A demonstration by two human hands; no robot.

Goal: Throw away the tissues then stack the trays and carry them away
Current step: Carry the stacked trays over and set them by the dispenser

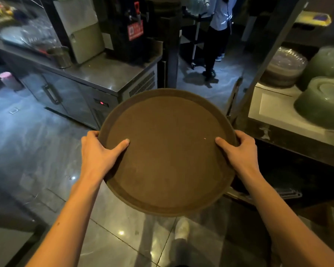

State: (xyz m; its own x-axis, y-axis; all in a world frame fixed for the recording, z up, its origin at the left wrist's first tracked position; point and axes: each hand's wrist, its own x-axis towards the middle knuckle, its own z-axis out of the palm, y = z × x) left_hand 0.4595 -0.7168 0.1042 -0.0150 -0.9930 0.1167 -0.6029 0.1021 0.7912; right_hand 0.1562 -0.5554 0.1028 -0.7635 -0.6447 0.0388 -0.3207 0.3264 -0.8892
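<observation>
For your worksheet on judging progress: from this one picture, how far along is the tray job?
Done, it seems: no tissues lie on the tray, and a second rim at its far edge suggests trays are stacked. In hand: the left hand and right hand grip opposite edges, holding it above the floor. Left: setting it down somewhere; the destination is not shown.

A restaurant kitchen: steel counter fridge [69,93], drinks dispenser [131,29], stacked plates [285,68].

A steel counter [104,74] carries a metal cup [60,56] and a black drinks machine [131,27]. The shelf [268,110] on the right holds stacked plates [285,68] and upturned green bowls [324,103].
</observation>
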